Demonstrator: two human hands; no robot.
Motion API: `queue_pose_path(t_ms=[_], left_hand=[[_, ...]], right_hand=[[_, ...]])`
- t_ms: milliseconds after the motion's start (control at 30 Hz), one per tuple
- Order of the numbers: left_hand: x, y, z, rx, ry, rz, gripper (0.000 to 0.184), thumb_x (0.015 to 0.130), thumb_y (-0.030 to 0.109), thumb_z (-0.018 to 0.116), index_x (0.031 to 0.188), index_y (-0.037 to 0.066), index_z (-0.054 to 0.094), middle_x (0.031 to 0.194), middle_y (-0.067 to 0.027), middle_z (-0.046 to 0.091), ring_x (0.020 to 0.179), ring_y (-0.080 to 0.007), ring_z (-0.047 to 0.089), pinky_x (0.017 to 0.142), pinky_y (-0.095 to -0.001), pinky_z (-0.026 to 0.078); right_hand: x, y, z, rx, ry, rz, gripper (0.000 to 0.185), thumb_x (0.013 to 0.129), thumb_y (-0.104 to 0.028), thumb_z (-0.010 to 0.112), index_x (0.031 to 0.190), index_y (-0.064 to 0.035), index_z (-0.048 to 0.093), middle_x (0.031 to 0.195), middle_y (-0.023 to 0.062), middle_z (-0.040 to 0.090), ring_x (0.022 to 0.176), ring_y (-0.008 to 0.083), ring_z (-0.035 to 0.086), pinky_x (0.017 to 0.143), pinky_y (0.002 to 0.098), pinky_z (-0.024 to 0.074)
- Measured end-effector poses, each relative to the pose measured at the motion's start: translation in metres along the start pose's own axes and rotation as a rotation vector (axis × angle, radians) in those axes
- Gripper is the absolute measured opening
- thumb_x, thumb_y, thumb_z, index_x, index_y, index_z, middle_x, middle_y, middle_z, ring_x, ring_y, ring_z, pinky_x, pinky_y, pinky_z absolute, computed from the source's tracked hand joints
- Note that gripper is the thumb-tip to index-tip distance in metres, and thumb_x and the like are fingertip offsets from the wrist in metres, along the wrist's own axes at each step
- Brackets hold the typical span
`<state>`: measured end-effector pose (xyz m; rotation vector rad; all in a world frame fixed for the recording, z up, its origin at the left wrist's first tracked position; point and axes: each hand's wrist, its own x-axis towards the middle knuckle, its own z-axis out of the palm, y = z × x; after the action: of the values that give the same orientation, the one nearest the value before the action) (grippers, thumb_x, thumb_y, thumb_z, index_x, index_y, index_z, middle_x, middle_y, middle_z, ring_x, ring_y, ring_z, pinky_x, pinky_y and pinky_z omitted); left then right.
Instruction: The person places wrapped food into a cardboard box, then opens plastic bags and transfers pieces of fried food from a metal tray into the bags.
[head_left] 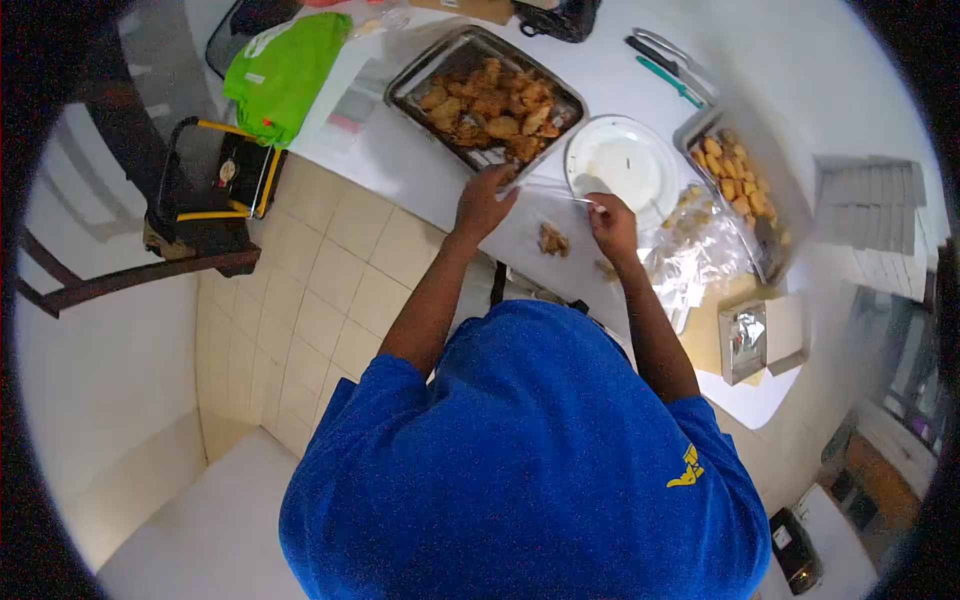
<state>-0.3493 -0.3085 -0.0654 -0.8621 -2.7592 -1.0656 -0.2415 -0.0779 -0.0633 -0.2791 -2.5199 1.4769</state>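
Head view, L to R: black & yellow item (222,170) at 10 o'clock, then green bag (290,70) nr 11, at the edge of the white table (390,172). Dark metal tray (398,92) w/ browned food pieces (490,100) sits at 12. L hand (487,205), also approx 12, is by that tray's near rim; can't tell if they touch. Clear plastic (548,189) runs btwn both hands nr 12–1; L fingers meet its left end, but can't tell if they grip. Small brown food cluster (552,240) shows just below it, approx 1. R hand (612,225), 1–2 o'clock, pinches the plastic's right end. White plate (581,150) is just beyond, approx 1; crinkled plastic (705,250), 2–3; 2nd tray (768,250) w/ golden pieces (735,175), approx 2; open box (745,340), just past 3.
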Motion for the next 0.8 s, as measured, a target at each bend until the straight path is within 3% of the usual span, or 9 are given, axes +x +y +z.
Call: queue_pose_path(t_ms=[100, 133, 200, 300, 433, 500, 533, 633, 800], left_hand=[[0.003, -0.033, -0.048, -0.237, 0.251, -0.39, 0.031, 0.081, 0.012, 0.061, 0.111, 0.007, 0.055, 0.101, -0.0097, 0.06, 0.082, -0.019, 0.061, 0.068, -0.0296, 0.05], [0.003, -0.067, -0.06, -0.23, 0.4, -0.424, 0.031, 0.08, 0.012, 0.061, 0.109, 0.005, 0.054, 0.097, -0.0085, 0.06, 0.08, -0.0181, 0.06, 0.066, -0.0298, 0.05], [-0.003, -0.165, -0.084, -0.228, 0.706, -0.434, 0.03, 0.08, 0.013, 0.063, 0.106, 0.002, 0.055, 0.089, -0.0065, 0.062, 0.077, -0.0169, 0.059, 0.062, -0.0293, 0.05], [0.011, -0.252, -0.137, -0.018, 0.956, -0.88, 0.033, 0.074, 0.021, 0.071, 0.098, 0.003, 0.059, 0.089, -0.0076, 0.064, 0.076, -0.0181, 0.059, 0.064, -0.0295, 0.05], [0.032, -0.351, -0.164, 0.354, 0.106, -0.934, 0.039, 0.068, 0.033, 0.076, 0.095, 0.008, 0.064, 0.093, -0.0101, 0.064, 0.074, -0.0202, 0.061, 0.065, -0.0333, 0.051], [0.036, -0.389, -0.16, 0.204, 0.035, -0.846, 0.04, 0.067, 0.039, 0.076, 0.094, 0.011, 0.066, 0.095, -0.012, 0.064, 0.073, -0.0206, 0.062, 0.064, -0.0358, 0.051], [0.055, -0.353, -0.182, -0.031, -0.093, -1.059, 0.032, 0.075, 0.031, 0.072, 0.093, 0.007, 0.061, 0.093, -0.0123, 0.063, 0.069, -0.0206, 0.061, 0.059, -0.0342, 0.051], [0.046, -0.375, -0.174, -0.785, 0.306, -0.961, 0.021, 0.081, 0.017, 0.065, 0.09, 0.002, 0.053, 0.086, -0.0123, 0.06, 0.063, -0.0209, 0.059, 0.054, -0.0314, 0.051], [0.049, -0.357, -0.2, -0.925, 0.3, -0.914, 0.02, 0.079, 0.002, 0.062, 0.089, 0.002, 0.044, 0.079, -0.0084, 0.052, 0.065, -0.0156, 0.052, 0.054, -0.0282, 0.048]], right_hand=[[0.003, -0.007, -0.013, -0.078, 0.025, 0.119, 0.023, 0.081, -0.003, 0.058, 0.103, -0.0036, 0.06, 0.097, 0.0099, 0.062, 0.066, 0.0161, 0.062, 0.06, 0.0258, 0.0488], [0.002, 0.023, -0.013, -0.162, 0.085, -0.081, 0.023, 0.081, -0.005, 0.059, 0.103, -0.0025, 0.06, 0.097, 0.0098, 0.062, 0.061, 0.0151, 0.061, 0.058, 0.0251, 0.0479], [-0.001, 0.016, -0.023, -0.174, 0.094, 0.049, 0.02, 0.084, -0.004, 0.056, 0.103, -0.0014, 0.058, 0.097, 0.0091, 0.062, 0.064, 0.0133, 0.061, 0.058, 0.0242, 0.0487], [-0.007, 0.015, -0.026, 0.048, 0.352, 0.141, 0.018, 0.088, -0.005, 0.053, 0.104, 0.0003, 0.057, 0.102, 0.008, 0.06, 0.077, 0.0145, 0.061, 0.067, 0.0247, 0.05], [-0.011, -0.017, 0.009, 0.202, 0.687, 0.276, 0.018, 0.089, -0.009, 0.052, 0.104, -0.0011, 0.057, 0.102, 0.0069, 0.059, 0.081, 0.012, 0.056, 0.07, 0.0254, 0.0485], [-0.002, -0.034, 0.033, 0.23, 0.838, 0.356, 0.017, 0.09, -0.01, 0.052, 0.104, -0.002, 0.057, 0.105, 0.0072, 0.058, 0.085, 0.0121, 0.055, 0.07, 0.0258, 0.048], [0.003, -0.041, 0.049, 0.211, 0.838, 0.32, 0.017, 0.09, -0.011, 0.053, 0.104, -0.0021, 0.057, 0.105, 0.0068, 0.058, 0.086, 0.0122, 0.055, 0.07, 0.0262, 0.0479], [0.015, -0.07, 0.1, 0.3, 0.874, 0.362, 0.018, 0.089, -0.013, 0.056, 0.104, -0.0018, 0.057, 0.104, 0.0064, 0.059, 0.088, 0.0126, 0.055, 0.07, 0.0267, 0.048], [0.025, -0.104, 0.162, 0.196, 0.775, 0.325, 0.02, 0.09, -0.012, 0.053, 0.105, -0.0007, 0.056, 0.099, 0.0072, 0.062, 0.065, 0.0107, 0.057, 0.062, 0.0229, 0.0454]])
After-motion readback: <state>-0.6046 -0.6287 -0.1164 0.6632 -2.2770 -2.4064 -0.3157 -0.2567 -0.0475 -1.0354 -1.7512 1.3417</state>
